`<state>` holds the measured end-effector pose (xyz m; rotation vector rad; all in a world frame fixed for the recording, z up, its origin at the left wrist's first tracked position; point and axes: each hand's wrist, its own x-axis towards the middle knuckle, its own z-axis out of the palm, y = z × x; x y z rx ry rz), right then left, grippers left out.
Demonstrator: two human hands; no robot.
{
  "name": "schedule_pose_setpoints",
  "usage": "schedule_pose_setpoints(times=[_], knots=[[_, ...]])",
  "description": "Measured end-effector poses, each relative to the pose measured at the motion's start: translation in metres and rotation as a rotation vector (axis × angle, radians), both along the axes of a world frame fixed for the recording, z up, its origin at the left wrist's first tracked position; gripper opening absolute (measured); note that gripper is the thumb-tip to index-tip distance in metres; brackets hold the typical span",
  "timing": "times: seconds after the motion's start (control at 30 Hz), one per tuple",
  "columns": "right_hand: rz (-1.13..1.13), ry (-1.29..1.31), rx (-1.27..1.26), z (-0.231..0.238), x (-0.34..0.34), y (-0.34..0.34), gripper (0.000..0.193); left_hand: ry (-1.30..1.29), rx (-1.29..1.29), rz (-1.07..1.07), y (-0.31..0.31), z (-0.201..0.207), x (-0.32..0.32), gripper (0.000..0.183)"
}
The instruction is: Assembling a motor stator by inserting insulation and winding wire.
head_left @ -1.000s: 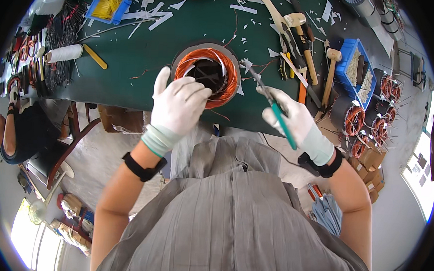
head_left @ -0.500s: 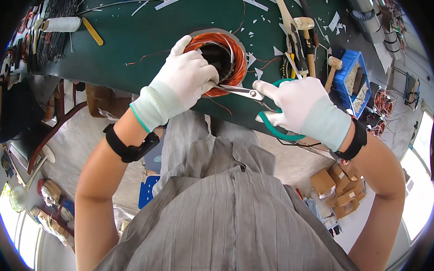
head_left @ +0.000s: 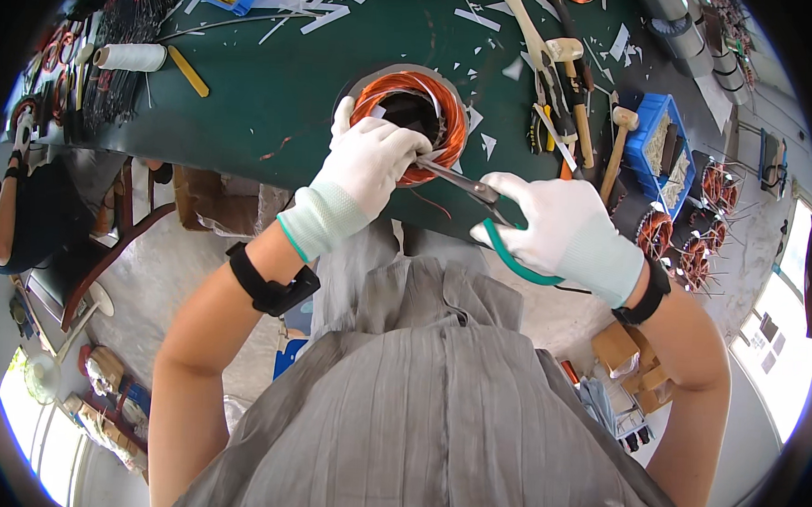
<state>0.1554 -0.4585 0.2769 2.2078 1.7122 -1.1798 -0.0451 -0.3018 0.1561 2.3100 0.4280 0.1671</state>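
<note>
- Left hand (head_left: 366, 166): white-gloved, fingers curled over the near rim of the coil (head_left: 410, 118), gripping it; placed as half a second ago.
- Right hand (head_left: 561, 233): gloved, closed through the green handles of the scissors (head_left: 481, 202); held a full second ago like a pen.
- Scissors: blades point left, tips at the coil's near edge beside the left fingers.
- Coil: copper windings in a grey ring, lying on the green surface (head_left: 277, 94) near its front edge.
- Mallets (head_left: 576, 89): right of the coil.

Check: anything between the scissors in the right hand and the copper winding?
Nothing visible. The scissors in the right hand reach straight to the copper winding; the left hand rests on its near rim, beside the blades.
</note>
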Motion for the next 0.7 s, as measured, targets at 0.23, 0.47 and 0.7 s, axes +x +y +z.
schedule_pose_setpoints(times=[0.23,0.47,0.7], knots=[[0.063,-0.108,0.152,-0.012,-0.005,-0.020,0.053,-0.091,0.217,-0.327,0.054,0.012,0.004,0.020],[0.110,-0.157,0.054,-0.010,-0.004,-0.003,0.050,0.260,0.282,-0.629,0.059,0.021,0.032,0.015],[0.294,-0.082,-0.239,-0.002,0.004,0.052,0.057,0.242,0.117,-0.443,0.051,0.015,0.022,0.014]])
